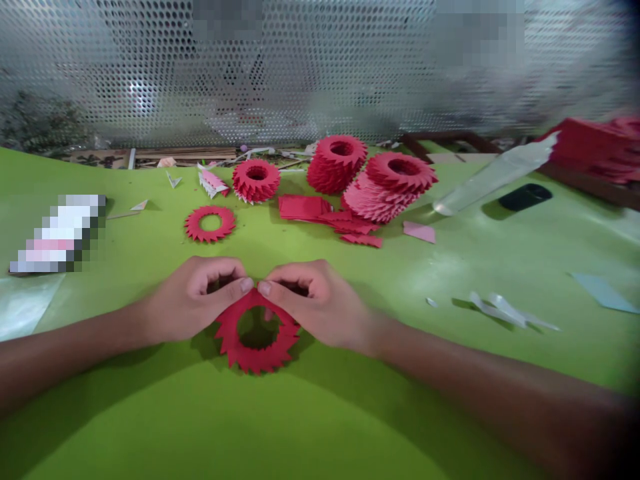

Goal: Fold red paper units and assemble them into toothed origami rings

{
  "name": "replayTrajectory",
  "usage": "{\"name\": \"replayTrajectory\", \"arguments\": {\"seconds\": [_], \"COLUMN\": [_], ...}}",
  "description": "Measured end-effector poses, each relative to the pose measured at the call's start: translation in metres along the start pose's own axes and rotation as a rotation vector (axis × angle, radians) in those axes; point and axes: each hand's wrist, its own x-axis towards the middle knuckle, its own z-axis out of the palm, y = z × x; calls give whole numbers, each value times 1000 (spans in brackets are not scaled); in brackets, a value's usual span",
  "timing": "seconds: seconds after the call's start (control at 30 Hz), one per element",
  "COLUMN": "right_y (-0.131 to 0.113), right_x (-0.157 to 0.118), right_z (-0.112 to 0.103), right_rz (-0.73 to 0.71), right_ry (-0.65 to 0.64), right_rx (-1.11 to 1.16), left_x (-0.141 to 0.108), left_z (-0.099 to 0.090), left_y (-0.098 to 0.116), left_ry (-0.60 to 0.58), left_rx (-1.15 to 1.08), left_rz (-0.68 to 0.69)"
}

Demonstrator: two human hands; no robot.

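Note:
A red folded-paper ring [227,333] with a toothed outer edge is held up in front of me over the green table. My left hand [200,300] pinches its top edge between thumb and fingers. Close beside it, my right hand [313,297] pinches the same top edge, the two thumbs nearly meeting. Through the ring's round hole a fingertip of the right hand shows. Beyond my hands another red paper ring [193,225] lies flat. Folded red paper pieces [303,207] sit in a pile further back.
Stacked rings stand at the back: a small stack [245,177], a red stack [325,170] and a pink-and-red stack [367,197]. On the right lie a clear plastic sleeve [493,177], a black object [525,197] and white scraps [500,310]. A blurred-out rectangular object [60,230] lies left. A perforated screen [300,73] rises behind.

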Motion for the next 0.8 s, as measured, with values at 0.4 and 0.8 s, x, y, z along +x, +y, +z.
{"name": "replayTrajectory", "arguments": {"seconds": [0.4,0.8], "right_y": [-3,-4], "right_x": [1,2], "right_z": [0,-2], "right_rz": [121,95], "right_ry": [-15,-46], "right_rx": [-39,-78], "left_x": [-4,-1], "left_z": [1,-2], "left_y": [6,3], "left_ry": [90,41], "left_rx": [338,331], "left_rz": [141,80]}}
